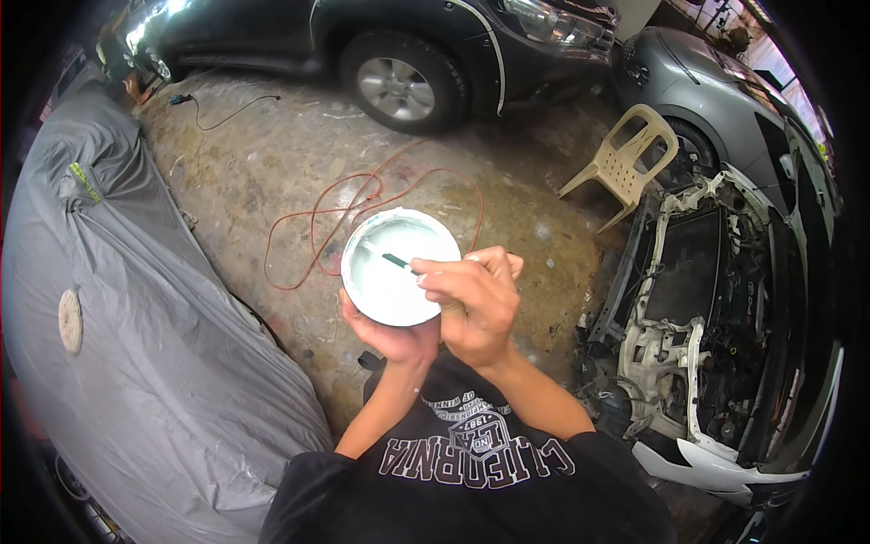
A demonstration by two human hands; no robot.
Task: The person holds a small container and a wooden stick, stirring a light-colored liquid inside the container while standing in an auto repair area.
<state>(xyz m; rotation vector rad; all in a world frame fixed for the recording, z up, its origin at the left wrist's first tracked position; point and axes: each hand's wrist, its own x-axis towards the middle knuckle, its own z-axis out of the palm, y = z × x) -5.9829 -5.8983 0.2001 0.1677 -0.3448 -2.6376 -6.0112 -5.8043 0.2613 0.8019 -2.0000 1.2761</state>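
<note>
My left hand [395,340] is wrapped round the lower side of a round white tub [352,254], holding it up in front of my chest. Inside lies a smooth, pale, whitish-green paste or paint [385,288]. Between the thumb and fingers of my right hand [478,304] is a thin, flat dark green strip [397,261], reaching over the tub's opening. Its far end is above or in the pale stuff; I cannot tell which. The fingers of my right hand are closed on its near end.
A thin red hose [313,213] loops over the stained concrete floor [236,172]. A grey-covered vehicle [172,354] stands left, a dark car [263,41] ahead. At right are a beige plastic chair [634,159], a silver car [698,86] and a stripped car front [675,340].
</note>
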